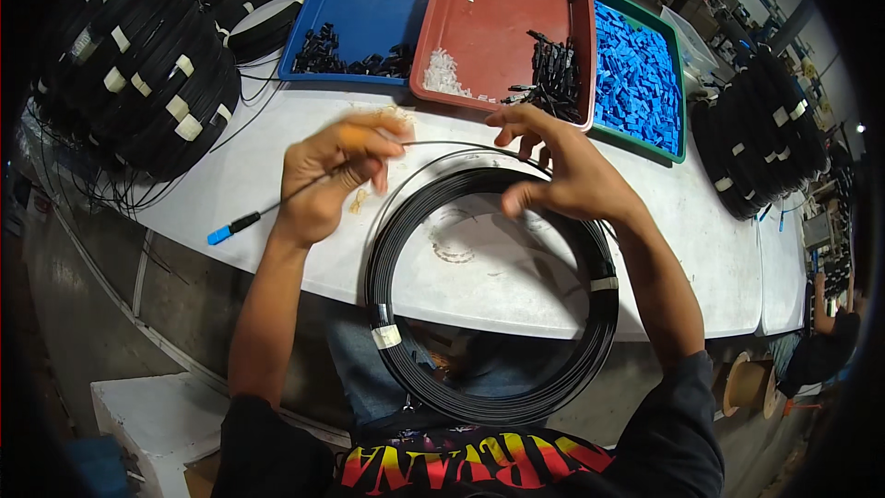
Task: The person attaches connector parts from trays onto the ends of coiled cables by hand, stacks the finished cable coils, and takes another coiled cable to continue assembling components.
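A coil of black cable, bound with pale tape, lies partly on the white table and overhangs its near edge toward me. My left hand, slightly blurred, is closed around the cable's loose end. That end sticks out to the lower left and carries a black sleeve and a blue connector. Over the coil's far right side is my right hand, its fingers curved and thumb apart. The loose strand runs from my left hand toward the right fingers, where part of it is hidden.
Along the far edge stand a blue tray with black parts, a red tray with white and black pieces, and a green tray of blue parts. Cable coils are stacked left and right. A person is at far right.
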Demonstrator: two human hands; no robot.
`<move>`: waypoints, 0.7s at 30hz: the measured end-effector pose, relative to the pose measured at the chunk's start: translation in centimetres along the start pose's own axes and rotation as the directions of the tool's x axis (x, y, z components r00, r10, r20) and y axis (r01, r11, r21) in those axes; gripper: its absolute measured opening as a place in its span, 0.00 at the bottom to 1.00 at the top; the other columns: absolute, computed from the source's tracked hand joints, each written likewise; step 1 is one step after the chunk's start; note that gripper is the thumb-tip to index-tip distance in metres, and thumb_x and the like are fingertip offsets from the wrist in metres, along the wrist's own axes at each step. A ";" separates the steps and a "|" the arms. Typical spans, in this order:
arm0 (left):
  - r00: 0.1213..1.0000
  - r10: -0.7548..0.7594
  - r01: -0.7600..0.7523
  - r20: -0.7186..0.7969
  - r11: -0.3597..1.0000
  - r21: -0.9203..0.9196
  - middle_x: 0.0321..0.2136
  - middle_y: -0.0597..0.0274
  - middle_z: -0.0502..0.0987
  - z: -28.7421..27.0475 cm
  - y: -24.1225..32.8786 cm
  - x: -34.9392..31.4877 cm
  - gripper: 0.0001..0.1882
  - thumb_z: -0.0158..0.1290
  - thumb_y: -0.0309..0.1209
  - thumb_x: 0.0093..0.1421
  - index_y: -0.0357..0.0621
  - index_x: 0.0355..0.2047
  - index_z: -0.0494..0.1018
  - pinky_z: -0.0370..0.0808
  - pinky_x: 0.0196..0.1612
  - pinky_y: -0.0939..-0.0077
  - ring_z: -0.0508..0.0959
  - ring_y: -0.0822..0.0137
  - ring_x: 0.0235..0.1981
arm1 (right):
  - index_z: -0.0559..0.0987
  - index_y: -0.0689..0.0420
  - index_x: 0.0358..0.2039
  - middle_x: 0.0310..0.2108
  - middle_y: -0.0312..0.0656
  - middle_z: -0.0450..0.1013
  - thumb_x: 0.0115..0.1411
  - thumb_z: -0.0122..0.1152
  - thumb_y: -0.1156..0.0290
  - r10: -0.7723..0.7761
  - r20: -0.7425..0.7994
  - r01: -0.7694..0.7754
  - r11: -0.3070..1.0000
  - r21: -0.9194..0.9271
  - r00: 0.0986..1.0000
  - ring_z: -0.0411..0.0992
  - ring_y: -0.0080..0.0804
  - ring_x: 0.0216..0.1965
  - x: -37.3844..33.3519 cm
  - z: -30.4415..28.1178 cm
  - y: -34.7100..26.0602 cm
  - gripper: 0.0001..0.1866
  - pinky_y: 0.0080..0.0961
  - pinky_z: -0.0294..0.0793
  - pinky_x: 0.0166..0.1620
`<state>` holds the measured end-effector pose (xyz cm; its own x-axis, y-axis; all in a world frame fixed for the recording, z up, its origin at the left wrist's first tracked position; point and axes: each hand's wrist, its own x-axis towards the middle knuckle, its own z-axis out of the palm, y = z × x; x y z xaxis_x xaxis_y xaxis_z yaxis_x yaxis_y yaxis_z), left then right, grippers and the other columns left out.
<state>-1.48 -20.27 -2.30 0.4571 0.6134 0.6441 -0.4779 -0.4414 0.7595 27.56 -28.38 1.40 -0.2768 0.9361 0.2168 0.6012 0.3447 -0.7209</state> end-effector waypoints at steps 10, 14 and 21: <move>0.806 -0.275 -0.229 0.524 0.671 0.705 0.54 0.55 0.79 0.8 1.5 -1.7 0.28 0.49 0.10 0.53 0.43 0.52 0.78 0.74 0.60 0.63 0.76 0.52 0.59 | 0.81 0.61 0.44 0.40 0.49 0.77 0.54 0.71 0.78 0.398 -0.249 -0.455 0.855 -0.248 0.883 0.78 0.44 0.41 -9.8 -3.3 7.5 0.16 0.36 0.77 0.46; 0.808 -0.374 -0.151 0.454 0.613 0.775 0.62 0.56 0.74 0.4 1.6 -2.3 0.38 0.46 0.06 0.49 0.46 0.60 0.75 0.66 0.67 0.59 0.69 0.51 0.66 | 0.82 0.61 0.41 0.36 0.46 0.77 0.52 0.66 0.84 0.336 -0.270 -0.412 0.858 -0.308 0.902 0.78 0.39 0.37 -11.1 -1.9 6.1 0.14 0.32 0.78 0.41; 0.605 -0.624 0.186 0.495 0.715 0.674 0.74 0.45 0.50 0.1 2.3 -3.6 0.52 0.41 0.06 0.44 0.39 0.74 0.49 0.45 0.76 0.64 0.49 0.53 0.76 | 0.77 0.62 0.46 0.37 0.56 0.77 0.53 0.62 0.83 0.389 -0.262 -0.463 0.814 -0.352 0.883 0.78 0.53 0.39 -12.5 -1.8 5.5 0.18 0.42 0.77 0.44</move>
<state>-4.20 -23.57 -2.87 0.9457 0.3227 -0.0388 0.2491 -0.6427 0.7245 35.65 -38.03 -4.09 0.1860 0.9790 0.0834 0.8809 -0.1286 -0.4554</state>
